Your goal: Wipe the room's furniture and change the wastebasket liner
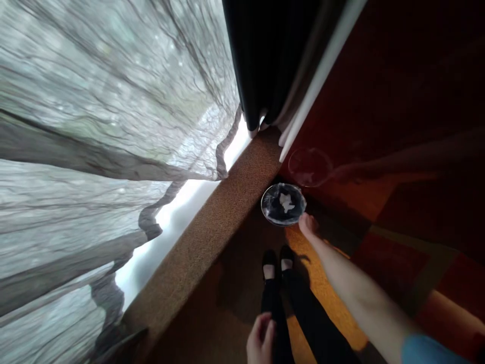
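A round bin (283,204) with a dark inside and a clear plastic liner over its rim holds a crumpled white piece of paper or tissue (286,202). My right hand (308,223) is closed on the bin's right edge, arm stretched forward. My left hand (260,337) is low in the view, in front of my legs, its fingers curled with a gap between them and the thumb; nothing shows in it.
Sheer curtains (113,91) hang on the left over a bright window, beside a brown carpeted ledge (212,217). Dark drapes (261,55) hang ahead. A glossy dark red surface (379,101) on the right reflects the bin. My feet stand on patterned carpet (337,298).
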`<state>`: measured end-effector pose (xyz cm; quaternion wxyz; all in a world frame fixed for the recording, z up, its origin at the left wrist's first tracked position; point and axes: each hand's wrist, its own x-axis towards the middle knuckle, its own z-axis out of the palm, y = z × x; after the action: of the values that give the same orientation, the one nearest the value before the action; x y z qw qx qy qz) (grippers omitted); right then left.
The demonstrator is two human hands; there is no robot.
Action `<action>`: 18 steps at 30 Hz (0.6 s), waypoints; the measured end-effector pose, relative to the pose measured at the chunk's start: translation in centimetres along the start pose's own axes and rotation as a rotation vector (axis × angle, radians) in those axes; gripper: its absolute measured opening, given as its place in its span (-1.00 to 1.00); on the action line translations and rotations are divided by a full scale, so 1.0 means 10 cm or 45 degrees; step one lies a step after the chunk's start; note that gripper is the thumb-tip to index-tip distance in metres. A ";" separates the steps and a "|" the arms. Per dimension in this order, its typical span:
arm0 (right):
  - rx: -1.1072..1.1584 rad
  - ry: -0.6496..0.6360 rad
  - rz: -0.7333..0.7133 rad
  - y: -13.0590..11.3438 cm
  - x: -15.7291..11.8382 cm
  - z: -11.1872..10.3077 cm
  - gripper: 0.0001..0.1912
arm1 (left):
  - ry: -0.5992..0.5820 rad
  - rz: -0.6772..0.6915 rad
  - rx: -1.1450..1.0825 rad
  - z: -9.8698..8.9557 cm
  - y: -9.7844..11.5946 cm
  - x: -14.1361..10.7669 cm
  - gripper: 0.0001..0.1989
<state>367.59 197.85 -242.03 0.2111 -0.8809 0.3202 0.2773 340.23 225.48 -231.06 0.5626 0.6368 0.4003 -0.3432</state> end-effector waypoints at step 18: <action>0.526 0.215 -0.243 0.43 -0.09 0.36 -0.64 | -0.122 0.210 0.301 1.22 2.15 3.08 -0.48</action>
<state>362.81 197.24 -245.05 0.3846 -0.8654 0.3018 0.1101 373.29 216.19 -250.49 0.5284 0.7122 0.2763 -0.3704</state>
